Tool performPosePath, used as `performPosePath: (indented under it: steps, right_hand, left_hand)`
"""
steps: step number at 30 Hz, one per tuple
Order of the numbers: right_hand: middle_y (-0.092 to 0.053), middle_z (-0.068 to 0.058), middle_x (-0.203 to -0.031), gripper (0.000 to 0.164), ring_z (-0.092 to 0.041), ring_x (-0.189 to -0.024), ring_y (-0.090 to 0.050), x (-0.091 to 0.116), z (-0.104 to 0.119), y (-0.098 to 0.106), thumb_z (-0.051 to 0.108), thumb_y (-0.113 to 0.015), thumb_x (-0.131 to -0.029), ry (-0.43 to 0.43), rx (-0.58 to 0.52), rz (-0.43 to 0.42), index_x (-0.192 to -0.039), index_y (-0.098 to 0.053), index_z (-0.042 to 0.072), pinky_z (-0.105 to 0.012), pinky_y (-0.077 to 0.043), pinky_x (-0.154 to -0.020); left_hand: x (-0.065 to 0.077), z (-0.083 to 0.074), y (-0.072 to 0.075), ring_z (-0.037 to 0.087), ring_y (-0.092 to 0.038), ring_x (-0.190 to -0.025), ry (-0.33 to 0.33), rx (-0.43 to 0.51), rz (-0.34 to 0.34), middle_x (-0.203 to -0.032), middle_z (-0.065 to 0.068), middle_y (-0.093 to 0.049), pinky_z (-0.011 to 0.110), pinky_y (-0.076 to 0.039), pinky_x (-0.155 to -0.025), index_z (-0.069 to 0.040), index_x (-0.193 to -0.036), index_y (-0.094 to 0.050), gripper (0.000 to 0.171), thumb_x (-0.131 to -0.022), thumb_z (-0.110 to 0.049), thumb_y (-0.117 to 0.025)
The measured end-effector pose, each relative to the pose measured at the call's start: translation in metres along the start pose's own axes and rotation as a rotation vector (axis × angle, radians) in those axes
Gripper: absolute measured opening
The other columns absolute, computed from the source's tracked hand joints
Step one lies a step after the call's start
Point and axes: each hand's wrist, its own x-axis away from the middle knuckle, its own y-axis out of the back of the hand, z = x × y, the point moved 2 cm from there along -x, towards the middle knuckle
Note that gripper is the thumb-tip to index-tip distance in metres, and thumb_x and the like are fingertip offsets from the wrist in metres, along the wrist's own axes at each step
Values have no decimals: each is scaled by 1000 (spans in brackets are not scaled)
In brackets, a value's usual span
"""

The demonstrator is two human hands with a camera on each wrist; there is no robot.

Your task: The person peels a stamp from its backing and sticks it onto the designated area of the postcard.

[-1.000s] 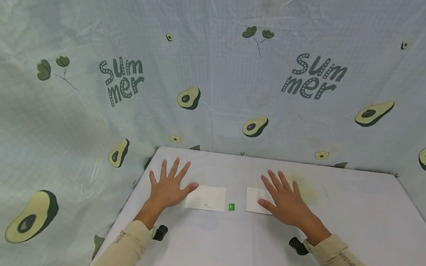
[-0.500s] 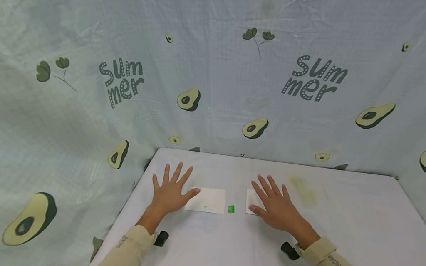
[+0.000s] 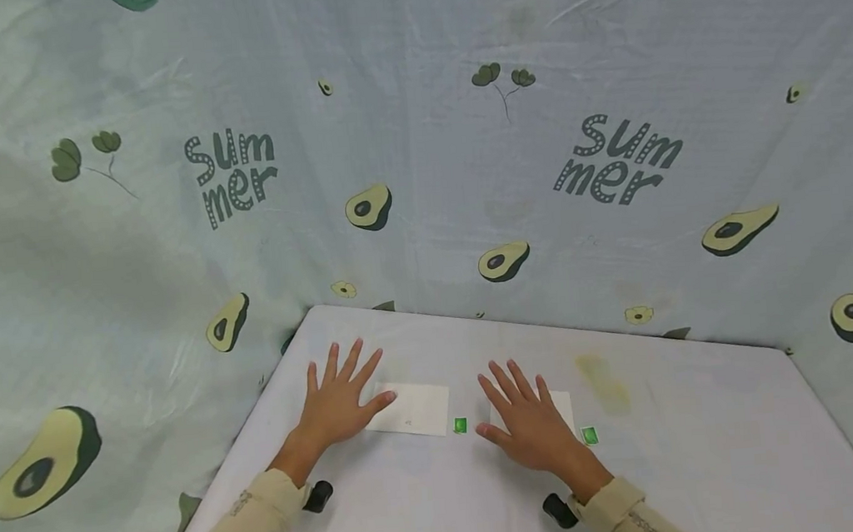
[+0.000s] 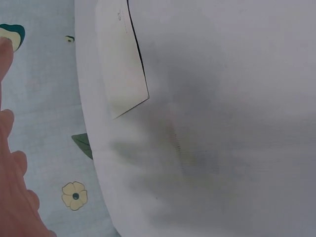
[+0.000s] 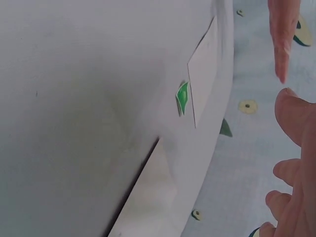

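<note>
In the head view my left hand [image 3: 336,407] is spread, fingers straight, over the left end of a white paper rectangle [image 3: 415,409] with a tiny printed mark. My right hand [image 3: 533,429], also spread, hides much of a second white paper rectangle [image 3: 562,410]. Neither hand holds anything. A small green stamp-like square [image 3: 460,424] lies between the papers. Another green square [image 3: 589,435] sits just right of the second paper. The left wrist view catches the corner of the left paper [image 4: 121,64]; the right wrist view has both papers and one green square [image 5: 182,98].
The white tabletop [image 3: 696,437] bears a yellowish stain [image 3: 604,383] behind my right hand. A pale cloth [image 3: 416,133] printed with avocados and lettering hangs along the back and left. A small black device [image 3: 558,510] is at my right wrist, another [image 3: 318,497] at my left.
My right hand has moved left across its paper, and the second green square has come into sight to its right. My left hand stays spread in nearly the same place. The view has shifted slightly.
</note>
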Motion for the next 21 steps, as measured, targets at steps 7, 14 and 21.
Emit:
performPosePath:
  steps: [7,14,21]
  right_hand:
    - [-20,-8,-176,77,-37,-164,-12,-4,8,-11,53,-57,-104,47,-31,-2,-165,-31,16,-73,-15,-126]
    - [-18,-3,-177,78,-33,-165,-12,-9,6,-23,55,-55,-104,30,-1,28,-166,-29,18,-68,-16,-128]
    - [-19,0,-177,78,-30,-165,-14,-15,8,-36,58,-56,-103,41,-4,55,-166,-29,21,-66,-17,-129]
  left_hand:
    - [3,7,-9,49,-1,-162,8,2,-7,-177,11,-13,78,1,-123,-27,-166,-29,81,-99,-65,-55]
    - [-3,11,-24,47,3,-163,1,17,28,-177,10,-11,77,2,-124,-28,-166,-28,82,-99,-67,-51]
    - [0,18,-30,46,2,-163,12,3,50,-177,10,-13,75,1,-125,-28,-166,-29,82,-98,-69,-51]
